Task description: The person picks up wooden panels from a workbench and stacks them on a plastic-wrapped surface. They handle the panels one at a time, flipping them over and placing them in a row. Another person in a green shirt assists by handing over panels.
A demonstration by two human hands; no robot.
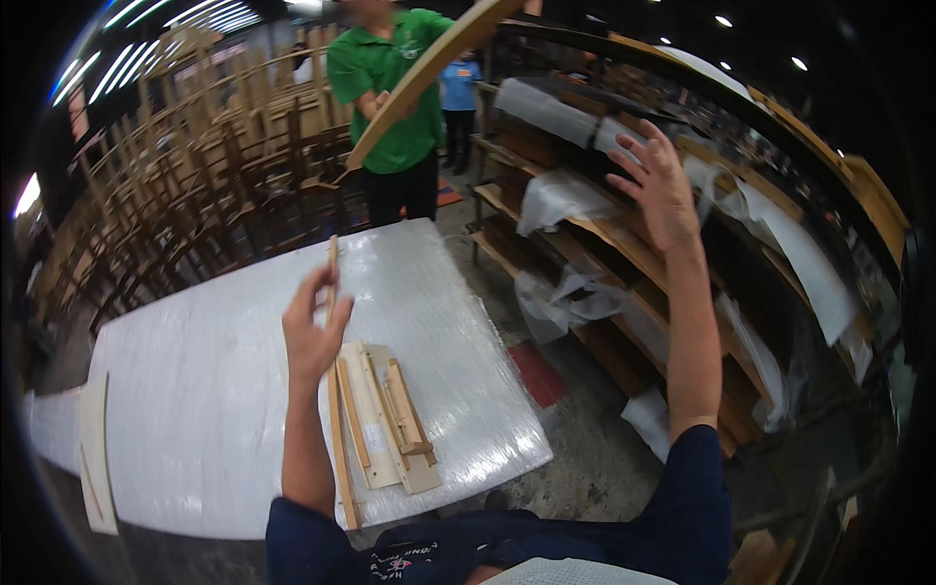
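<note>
Fingers (304,291) of the left hand (314,336) curl about a thin wooden strip (333,255), showing at twelve o'clock; whether clamped, I cannot tell. Toward five lie wooden pieces (373,429) on a film-wrapped table (214,390). At two, the raised right hand (658,195) spreads apart.

From the dark blue, short-sleeved cloth shirt (448,541), the bare left arm (308,429) reaches out in front, and the bare left hand (317,327) is curled, though it is hard to tell if it grips. The bare right arm (694,331) reaches out to the shirt's right, and the bare right hand (665,190) has its fingers spread, a bit bent.
</note>
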